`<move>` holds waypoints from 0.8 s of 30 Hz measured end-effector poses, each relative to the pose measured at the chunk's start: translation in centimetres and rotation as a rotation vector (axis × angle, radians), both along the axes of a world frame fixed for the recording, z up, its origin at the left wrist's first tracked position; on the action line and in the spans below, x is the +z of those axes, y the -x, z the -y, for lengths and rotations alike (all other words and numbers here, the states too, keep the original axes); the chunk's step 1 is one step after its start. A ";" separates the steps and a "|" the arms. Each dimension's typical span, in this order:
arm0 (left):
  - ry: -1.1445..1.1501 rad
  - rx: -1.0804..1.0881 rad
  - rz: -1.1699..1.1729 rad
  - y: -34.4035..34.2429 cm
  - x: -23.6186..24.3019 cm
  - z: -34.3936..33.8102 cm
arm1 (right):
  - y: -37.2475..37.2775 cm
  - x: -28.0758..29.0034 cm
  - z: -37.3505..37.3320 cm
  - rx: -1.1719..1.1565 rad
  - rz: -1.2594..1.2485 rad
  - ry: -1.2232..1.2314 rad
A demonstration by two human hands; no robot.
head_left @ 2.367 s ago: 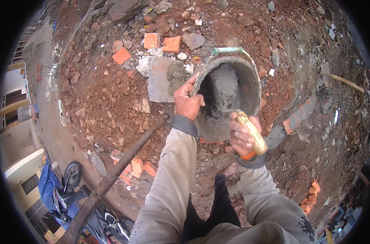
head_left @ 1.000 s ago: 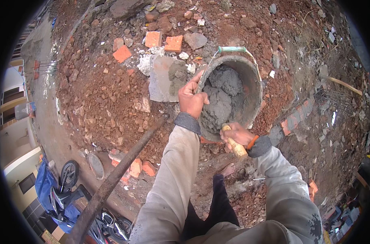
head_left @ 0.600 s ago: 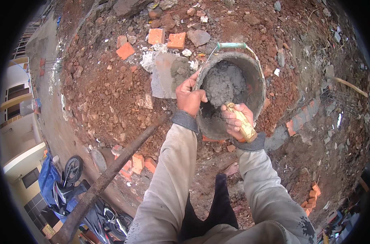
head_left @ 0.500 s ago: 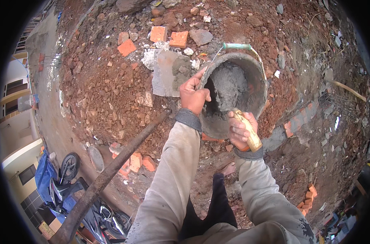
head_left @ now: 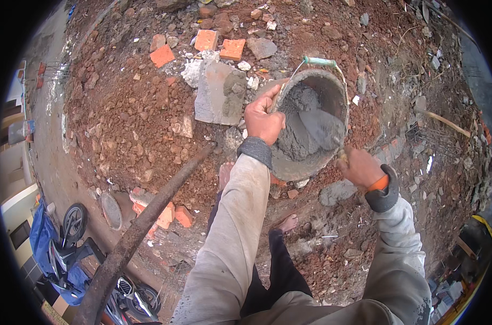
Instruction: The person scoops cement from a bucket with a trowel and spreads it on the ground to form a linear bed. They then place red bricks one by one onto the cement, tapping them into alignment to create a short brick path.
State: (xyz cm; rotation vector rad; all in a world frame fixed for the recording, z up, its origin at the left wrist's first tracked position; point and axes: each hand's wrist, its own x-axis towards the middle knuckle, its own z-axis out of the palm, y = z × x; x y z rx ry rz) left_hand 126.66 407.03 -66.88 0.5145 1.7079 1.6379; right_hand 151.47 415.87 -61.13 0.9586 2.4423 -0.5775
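**Bucket steadied, trowel working the mortar**

The left hand [head_left: 263, 120] is clenched on the rim of the round grey mortar-caked bucket [head_left: 310, 162], at its nine o'clock edge, likely to stop it rocking on the loose red rubble. The bucket sits tipped toward the person, green-gripped wire handle at twelve o'clock. The right hand [head_left: 361, 167], at the bucket's four o'clock, is wrapped tight around a handle mostly hidden in the fist; the flat grey trowel blade [head_left: 320, 129] lies in the wet grey mortar. A flat grey slab [head_left: 220, 93] lies at the bucket's nine o'clock.

Half a second earlier the right hand was lower, at six o'clock, with its yellow handle showing; it has since swung right.
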 end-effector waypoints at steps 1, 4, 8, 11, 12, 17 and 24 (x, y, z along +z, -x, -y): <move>0.027 0.002 0.045 -0.3 -0.3 0.4 | 1.4 1.3 -0.2 -0.051 -0.003 -0.058; 0.021 -0.022 0.093 -2.5 0.7 -1.5 | 3.4 -3.2 -1.0 -0.093 0.016 -0.290; 0.022 -0.004 0.062 -2.5 0.1 -1.2 | 3.4 -3.1 3.8 -0.076 0.052 0.031; 0.005 0.011 0.064 -1.2 -0.1 -0.4 | 0.2 -0.5 1.9 -0.137 -0.075 0.210; 0.031 0.008 0.052 -1.2 -0.1 -0.3 | -0.4 -1.0 1.7 -0.223 -0.085 0.148; -0.058 0.006 0.083 -2.2 1.4 -1.4 | 0.1 -6.3 5.4 -0.541 -0.230 0.662; -0.030 -0.046 0.119 -1.7 1.2 -0.8 | 3.9 -5.7 8.0 -0.940 -0.522 1.386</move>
